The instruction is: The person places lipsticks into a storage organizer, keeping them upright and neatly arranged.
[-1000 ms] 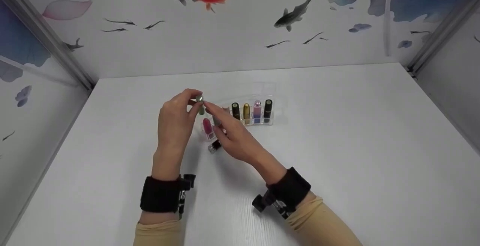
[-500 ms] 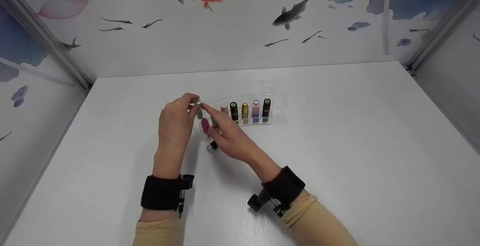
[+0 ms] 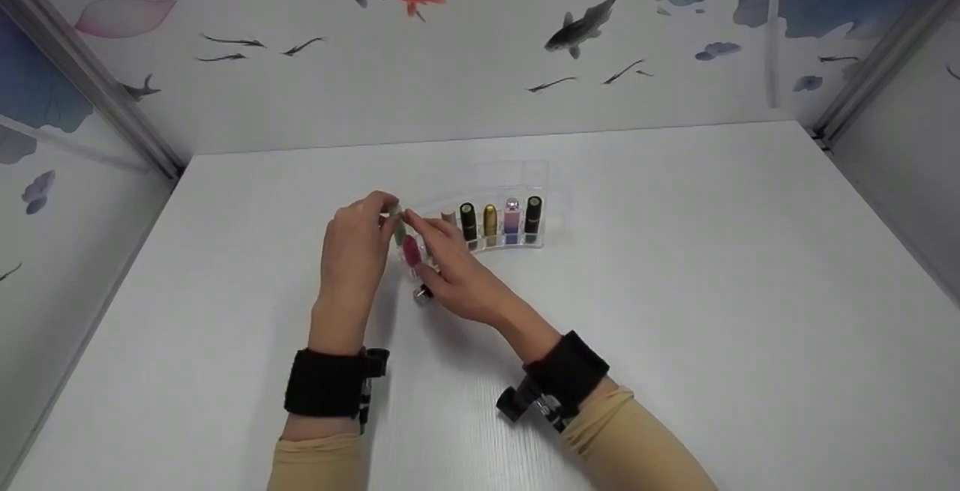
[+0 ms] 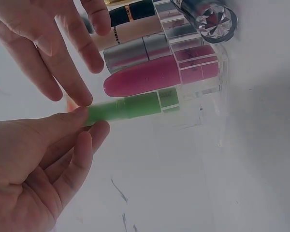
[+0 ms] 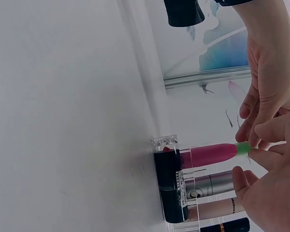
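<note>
My left hand (image 3: 354, 247) pinches the upper end of a green lipstick tube (image 4: 135, 106) between thumb and fingers. The tube's lower end sits in the end slot of a clear lipstick holder (image 3: 534, 174). My right hand (image 3: 469, 281) reaches in from the right with fingers extended, one fingertip at the top of the green tube beside the left thumb. A pink lipstick tube (image 4: 145, 77) stands in the slot beside the green one, followed by a silver tube (image 4: 128, 53). Against the holder's front lies a black lipstick (image 5: 168, 186) with a faceted clear end.
Farther right in the holder stand a black tube (image 3: 468, 220), a gold tube (image 3: 490, 220), a pink-and-blue tube (image 3: 511, 220) and another black tube (image 3: 533, 217). A fish-patterned wall panel (image 3: 480, 94) closes the back of the white table (image 3: 712, 288).
My left hand has lowered slightly with the green tube, which now stands deeper in its slot. The right hand has followed closely, its fingertip still at the tube's top.
</note>
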`<state>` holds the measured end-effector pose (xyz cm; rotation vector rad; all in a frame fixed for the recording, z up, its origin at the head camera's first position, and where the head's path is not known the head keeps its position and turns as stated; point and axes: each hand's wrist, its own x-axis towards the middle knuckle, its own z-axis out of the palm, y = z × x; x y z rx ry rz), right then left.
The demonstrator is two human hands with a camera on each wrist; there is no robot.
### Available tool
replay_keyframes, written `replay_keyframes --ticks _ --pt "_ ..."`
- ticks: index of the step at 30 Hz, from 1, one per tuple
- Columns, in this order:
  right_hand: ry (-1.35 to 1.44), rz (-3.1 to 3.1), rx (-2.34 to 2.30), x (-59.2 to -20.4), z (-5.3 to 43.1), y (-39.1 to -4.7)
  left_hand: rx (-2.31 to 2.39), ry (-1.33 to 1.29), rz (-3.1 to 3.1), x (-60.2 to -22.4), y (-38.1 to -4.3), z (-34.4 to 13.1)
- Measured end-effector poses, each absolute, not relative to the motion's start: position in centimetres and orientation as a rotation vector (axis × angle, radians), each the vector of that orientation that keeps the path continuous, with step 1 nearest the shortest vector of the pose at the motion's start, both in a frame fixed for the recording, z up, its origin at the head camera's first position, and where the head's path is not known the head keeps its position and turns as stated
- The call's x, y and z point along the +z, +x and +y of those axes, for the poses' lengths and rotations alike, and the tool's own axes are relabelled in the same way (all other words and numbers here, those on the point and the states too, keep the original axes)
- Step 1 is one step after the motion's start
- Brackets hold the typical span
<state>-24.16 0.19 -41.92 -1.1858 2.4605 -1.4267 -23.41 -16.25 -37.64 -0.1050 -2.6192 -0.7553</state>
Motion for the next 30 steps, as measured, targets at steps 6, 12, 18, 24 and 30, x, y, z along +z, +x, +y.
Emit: replay_keyframes --ticks 6,12,18,24,30 --pt "-1.180 2.459 -1.404 -42.0 0.3 -24.3 -0.750 -0.103 -2.645 -37.9 -23.6 -16.3" --pt "-1.260 2.469 -1.392 -41.7 0.5 -24.2 -0.753 -0.084 -2.664 -38.1 -23.7 -16.4" --pt "-1.358 2.460 -1.411 -41.2 1.0 -24.0 -0.742 -0.063 -2.689 -37.9 -23.7 -16.3" --pt "-1.348 2.462 -1.422 -40.8 1.5 -24.0 -0.769 -0.025 -2.716 -37.7 -23.7 -16.4" --pt "-1.270 2.451 -1.426 -41.0 2.8 -24.0 -0.748 -0.014 -2.677 -37.7 -23.4 -16.5"
